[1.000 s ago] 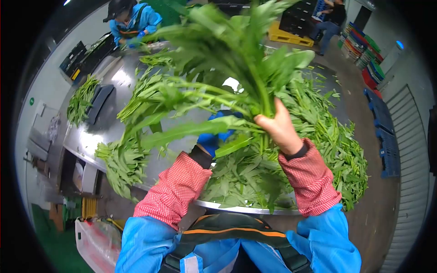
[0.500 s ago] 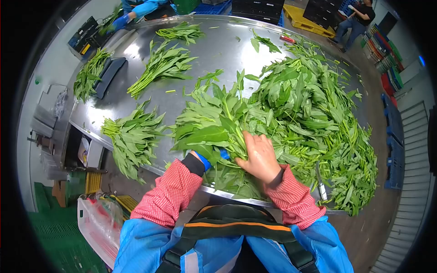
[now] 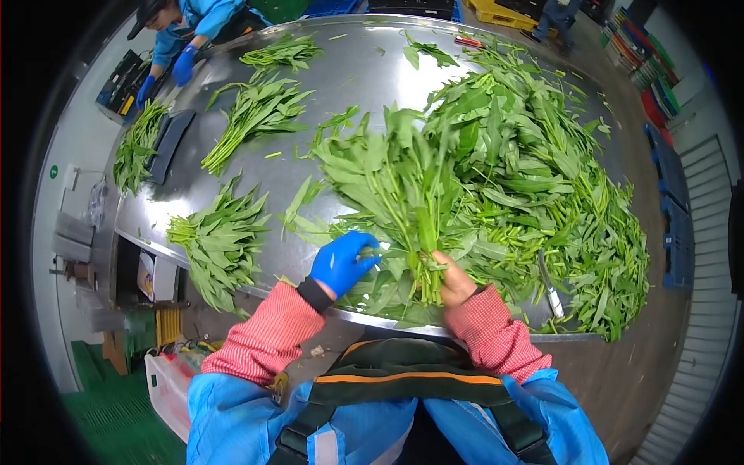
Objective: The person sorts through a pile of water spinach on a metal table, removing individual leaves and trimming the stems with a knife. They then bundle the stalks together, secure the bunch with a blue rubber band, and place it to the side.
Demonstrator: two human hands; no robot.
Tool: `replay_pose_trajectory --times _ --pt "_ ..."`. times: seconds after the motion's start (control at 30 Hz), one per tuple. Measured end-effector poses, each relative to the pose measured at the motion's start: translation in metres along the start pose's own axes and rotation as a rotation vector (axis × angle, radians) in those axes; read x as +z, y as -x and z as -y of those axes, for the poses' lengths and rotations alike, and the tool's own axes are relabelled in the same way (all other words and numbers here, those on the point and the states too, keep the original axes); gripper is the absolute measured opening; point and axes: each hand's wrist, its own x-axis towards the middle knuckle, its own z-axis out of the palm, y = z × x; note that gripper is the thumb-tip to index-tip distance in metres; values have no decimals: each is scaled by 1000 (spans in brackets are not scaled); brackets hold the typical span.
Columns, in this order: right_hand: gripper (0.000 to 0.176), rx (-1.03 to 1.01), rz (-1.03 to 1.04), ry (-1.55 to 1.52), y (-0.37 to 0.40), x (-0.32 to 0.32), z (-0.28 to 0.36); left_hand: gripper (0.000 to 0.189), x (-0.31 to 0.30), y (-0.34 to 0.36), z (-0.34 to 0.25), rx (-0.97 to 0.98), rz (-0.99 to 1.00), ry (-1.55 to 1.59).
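Observation:
My right hand (image 3: 456,280) is closed round the lower stems of an upright bunch of leafy greens (image 3: 395,178) near the table's front edge. To its left, my left hand (image 3: 342,263), in a blue glove, has curled fingers beside the bunch; what they hold, if anything, is too small to make out. A large heap of greens (image 3: 527,170) lies just to the right. A knife with a white handle (image 3: 554,301) rests against the front of the heap. On the left side of the metal table (image 3: 325,85) lie several separate bunches, one of them (image 3: 221,239) nearest my left arm.
A co-worker in blue gloves (image 3: 184,67) leans over the far left corner. A dark tray-like object (image 3: 170,146) sits by a bunch at the left edge. A red-handled tool (image 3: 468,42) lies at the back. Blue pallets (image 3: 676,240) stand at the right; another person's legs show behind.
The bunch has been raised upright in my right hand, which moved down to its stems. My left hand has come out from under the leaves. The co-worker has leaned further into view.

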Motion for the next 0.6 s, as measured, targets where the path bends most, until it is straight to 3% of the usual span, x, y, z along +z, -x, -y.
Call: replay_pose_trajectory --times 0.07,0.17,0.27,0.3,0.4,0.43,0.53,0.6 --pt "29 -6 23 134 6 13 3 50 -15 1 -31 411 -188 -247" --pt "25 4 75 370 33 51 6 62 -16 -13 -60 699 -123 -736" --pt "25 -129 177 549 48 61 -3 59 4 -28 -67 833 15 -608" --pt "33 -22 205 603 53 54 5 56 12 -30 -65 844 -3 -595" --pt "45 -233 167 848 50 21 9 56 24 -29 -75 587 326 -514" --pt "53 -265 170 1080 46 14 20 58 30 -31 -79 694 110 -486" --pt "42 -146 -272 1302 102 8 66 45 40 -42 -85 587 161 -581" --pt "44 -681 -770 1465 139 -33 75 32 43 -64 -58 491 94 -311"
